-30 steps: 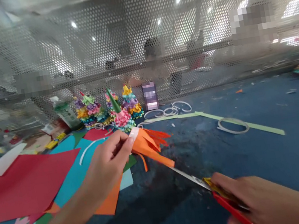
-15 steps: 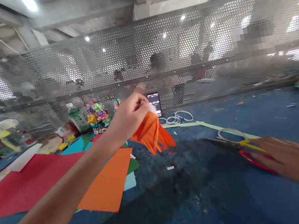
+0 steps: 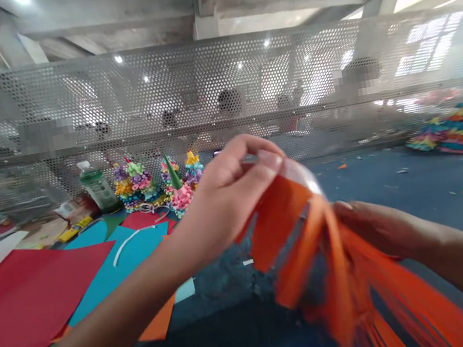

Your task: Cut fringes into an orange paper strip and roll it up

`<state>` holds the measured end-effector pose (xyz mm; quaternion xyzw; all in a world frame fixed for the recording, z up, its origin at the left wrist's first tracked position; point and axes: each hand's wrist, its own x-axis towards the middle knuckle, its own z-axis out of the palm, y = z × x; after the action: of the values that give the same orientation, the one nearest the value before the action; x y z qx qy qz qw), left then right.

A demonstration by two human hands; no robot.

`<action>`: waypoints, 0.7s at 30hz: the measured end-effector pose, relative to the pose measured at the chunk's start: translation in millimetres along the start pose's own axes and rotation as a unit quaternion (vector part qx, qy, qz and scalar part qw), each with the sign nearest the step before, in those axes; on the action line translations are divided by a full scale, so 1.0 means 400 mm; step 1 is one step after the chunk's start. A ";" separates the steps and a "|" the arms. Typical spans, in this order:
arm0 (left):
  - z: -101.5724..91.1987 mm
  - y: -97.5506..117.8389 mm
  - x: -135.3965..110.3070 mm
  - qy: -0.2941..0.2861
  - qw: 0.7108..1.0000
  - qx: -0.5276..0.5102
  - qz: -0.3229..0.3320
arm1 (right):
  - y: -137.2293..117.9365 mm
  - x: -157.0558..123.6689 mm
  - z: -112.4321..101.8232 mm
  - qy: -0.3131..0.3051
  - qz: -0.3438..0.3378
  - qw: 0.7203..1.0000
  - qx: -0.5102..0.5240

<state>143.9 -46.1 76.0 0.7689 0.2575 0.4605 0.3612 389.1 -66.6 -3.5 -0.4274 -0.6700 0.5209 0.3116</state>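
My left hand point(image 3: 230, 191) is raised close to the camera and pinches the top of an orange fringed paper strip point(image 3: 326, 264) with a white tape edge. The cut strands hang down and spread toward the lower right, blurred. My right hand point(image 3: 377, 226) is behind the strands with its fingers on them; its fingertips are partly hidden by the paper. The scissors are out of sight.
Red point(image 3: 24, 291), teal point(image 3: 108, 259) and orange point(image 3: 159, 325) paper sheets lie at the left on the blue table point(image 3: 414, 178). Small multicoloured paper trees point(image 3: 135, 183) and a bottle point(image 3: 96, 187) stand by the perforated metal screen point(image 3: 201, 95). More coloured paper trees point(image 3: 459, 132) sit at the far right. People sit behind the screen.
My left hand lifted the orange fringe up toward the camera. My right hand left the red-handled scissors and came up to the strands.
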 end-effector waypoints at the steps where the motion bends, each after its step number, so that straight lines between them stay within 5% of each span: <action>1: -0.022 -0.010 -0.003 0.018 1.000 0.010 -0.019 | -0.006 -0.004 0.002 -0.030 0.001 0.999 0.039; 3: -0.060 -0.038 -0.014 0.045 0.997 0.005 -0.061 | -0.018 -0.011 0.002 -0.062 0.025 0.995 0.070; 7: -0.112 -0.111 -0.053 0.056 0.983 -0.036 -0.172 | -0.015 -0.007 -0.015 -0.103 0.111 0.988 -0.033; 13: -0.167 -0.171 -0.098 0.141 0.968 -0.086 -0.187 | 0.035 0.045 -0.003 -0.189 0.116 0.966 -0.134; 18: -0.191 -0.187 -0.121 0.138 0.963 -0.080 -0.217 | 0.114 0.072 0.049 -0.143 0.092 0.969 -0.178; 21: -0.204 -0.193 -0.142 0.138 0.956 -0.078 -0.249 | 0.122 0.068 0.032 -0.087 0.090 0.966 -0.225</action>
<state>40.7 -14.8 10.8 0.5790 0.4513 0.4765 0.4838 378.1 -43.3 -54.7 -0.4979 -0.7533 0.4179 0.0998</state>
